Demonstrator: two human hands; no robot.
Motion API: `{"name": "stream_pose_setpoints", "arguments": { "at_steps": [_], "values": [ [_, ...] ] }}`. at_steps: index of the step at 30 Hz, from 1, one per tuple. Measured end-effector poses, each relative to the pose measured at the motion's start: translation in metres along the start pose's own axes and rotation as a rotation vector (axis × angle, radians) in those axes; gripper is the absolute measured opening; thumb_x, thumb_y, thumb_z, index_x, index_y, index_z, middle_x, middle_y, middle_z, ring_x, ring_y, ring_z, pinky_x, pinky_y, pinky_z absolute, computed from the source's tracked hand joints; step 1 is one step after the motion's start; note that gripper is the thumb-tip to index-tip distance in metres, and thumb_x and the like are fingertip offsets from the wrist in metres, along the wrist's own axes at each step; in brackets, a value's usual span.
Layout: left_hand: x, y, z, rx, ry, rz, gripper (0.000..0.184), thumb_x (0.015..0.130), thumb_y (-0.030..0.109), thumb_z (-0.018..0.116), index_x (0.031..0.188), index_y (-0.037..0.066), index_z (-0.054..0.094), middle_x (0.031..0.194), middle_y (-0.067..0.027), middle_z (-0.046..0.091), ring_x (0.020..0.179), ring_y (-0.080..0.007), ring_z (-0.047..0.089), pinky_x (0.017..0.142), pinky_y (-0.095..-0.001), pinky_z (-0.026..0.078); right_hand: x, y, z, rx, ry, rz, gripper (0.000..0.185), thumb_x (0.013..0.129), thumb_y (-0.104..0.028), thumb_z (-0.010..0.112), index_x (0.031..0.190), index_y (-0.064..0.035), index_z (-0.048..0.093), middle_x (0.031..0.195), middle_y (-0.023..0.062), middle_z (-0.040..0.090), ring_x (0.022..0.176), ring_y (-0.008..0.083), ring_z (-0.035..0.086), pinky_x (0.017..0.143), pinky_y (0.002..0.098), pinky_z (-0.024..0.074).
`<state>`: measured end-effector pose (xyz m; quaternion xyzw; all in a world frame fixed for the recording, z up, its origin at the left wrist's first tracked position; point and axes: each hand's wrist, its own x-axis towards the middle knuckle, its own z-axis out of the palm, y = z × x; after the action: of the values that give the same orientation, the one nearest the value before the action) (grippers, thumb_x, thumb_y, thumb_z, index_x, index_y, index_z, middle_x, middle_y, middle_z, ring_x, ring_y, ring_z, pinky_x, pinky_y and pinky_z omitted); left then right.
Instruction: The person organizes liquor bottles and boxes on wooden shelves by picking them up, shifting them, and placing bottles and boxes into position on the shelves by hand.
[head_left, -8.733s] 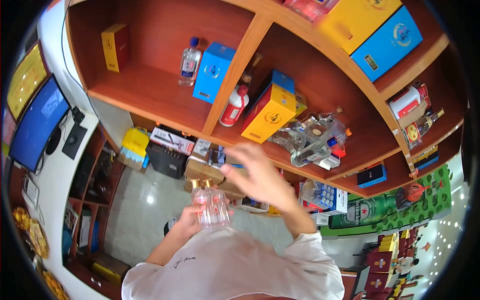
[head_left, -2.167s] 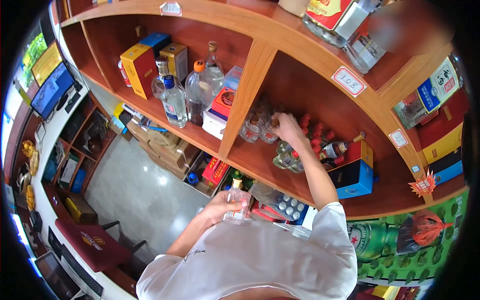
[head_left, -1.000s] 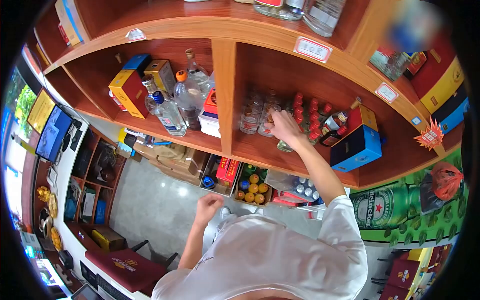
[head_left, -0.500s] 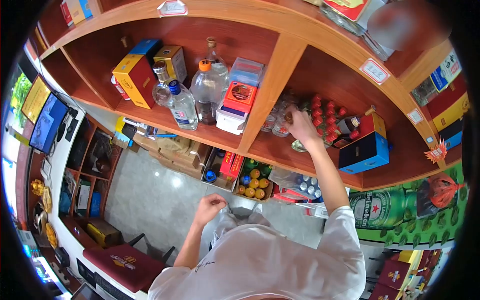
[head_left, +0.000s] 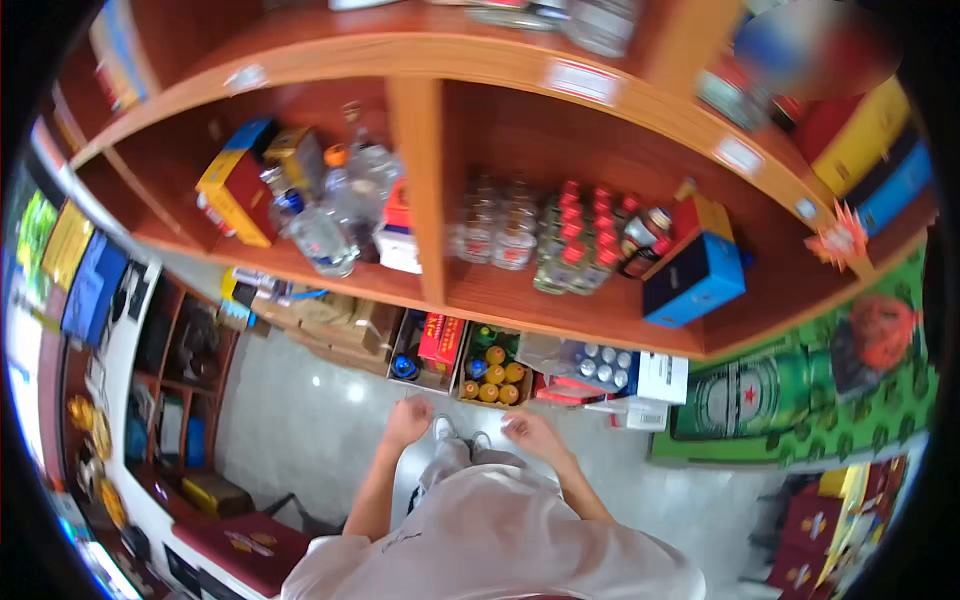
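Note:
In the head view my left hand hangs in front of my shirt, its fingers curled and closed with nothing visible in them. My right hand is at about the same height to its right, away from the shelf, and motion blur hides how its fingers lie. Small clear bottles stand in rows in the shelf compartment above my hands. Beside them are red-capped bottles, then a dark bottle and a blue box.
Larger bottles and boxes fill the left compartment. Under the shelf, on the floor, are a carton of yellow-capped bottles, a cardboard box and packed cans. A maroon chair stands at lower left.
My right hand has left the small clear bottles on the shelf and come down in front of my body. My left hand stays low and closed. The view has shifted.

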<state>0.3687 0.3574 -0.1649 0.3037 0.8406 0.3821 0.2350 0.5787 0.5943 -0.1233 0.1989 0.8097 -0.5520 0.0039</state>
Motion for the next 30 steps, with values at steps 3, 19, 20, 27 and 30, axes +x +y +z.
{"name": "stream_pose_setpoints", "arguments": {
  "at_steps": [3, 19, 20, 27, 30],
  "values": [
    [-0.031, -0.103, 0.06, -0.396, -0.097, -0.235, 0.01, 0.086, 0.009, 0.066, 0.091, 0.004, 0.073, 0.081, -0.0093, 0.075, 0.068, -0.021, 0.073, 0.064, -0.0385, 0.058, -0.032, 0.009, 0.018, -0.044, -0.076, 0.111, 0.025, 0.093, -0.019, 0.073, 0.112, -0.0045, 0.067, 0.089, 0.0161, 0.076, 0.081, 0.0279, 0.074, 0.076, 0.0395, 0.0583],
    [-0.286, -0.214, 0.051, -1.005, -0.027, -1.037, 0.012, 0.087, 0.011, 0.06, 0.091, 0.004, 0.069, 0.083, -0.0108, 0.073, 0.068, -0.0282, 0.072, 0.062, -0.0421, 0.062, -0.025, 0.057, -0.033, -0.433, -0.011, 0.09, 0.033, 0.089, -0.03, 0.073, 0.114, -0.0082, 0.068, 0.096, 0.0192, 0.075, 0.093, 0.0394, 0.071, 0.084, 0.0501, 0.0556],
    [-0.274, -0.217, 0.054, -1.034, 0.055, -0.999, 0.013, 0.087, 0.009, 0.059, 0.092, 0.003, 0.069, 0.082, -0.0114, 0.072, 0.068, -0.0284, 0.072, 0.062, -0.0416, 0.062, -0.022, 0.061, -0.025, -0.45, -0.032, 0.072, 0.034, 0.089, -0.031, 0.073, 0.114, -0.0082, 0.068, 0.098, 0.0196, 0.075, 0.093, 0.0396, 0.071, 0.084, 0.05, 0.0556],
    [-0.245, -0.239, 0.009, -0.735, 0.43, -0.856, 0.017, 0.092, 0.006, 0.061, 0.1, -0.004, 0.072, 0.081, -0.0128, 0.072, 0.077, -0.026, 0.077, 0.061, -0.0372, 0.063, 0.038, 0.043, 0.113, -0.547, -0.343, -0.1, 0.036, 0.087, -0.037, 0.077, 0.114, -0.0124, 0.072, 0.102, 0.0199, 0.074, 0.094, 0.0374, 0.072, 0.083, 0.0484, 0.0564],
    [-0.295, -0.301, -0.001, -0.88, 0.486, -0.904, 0.019, 0.094, 0.008, 0.061, 0.105, -0.005, 0.069, 0.082, -0.0138, 0.072, 0.075, -0.0308, 0.077, 0.06, -0.0411, 0.063, 0.051, -0.054, 0.186, -0.593, -0.472, -0.133, 0.037, 0.089, -0.038, 0.076, 0.117, -0.0152, 0.072, 0.098, 0.0175, 0.076, 0.089, 0.0349, 0.073, 0.079, 0.0465, 0.0572]
  ]
}}
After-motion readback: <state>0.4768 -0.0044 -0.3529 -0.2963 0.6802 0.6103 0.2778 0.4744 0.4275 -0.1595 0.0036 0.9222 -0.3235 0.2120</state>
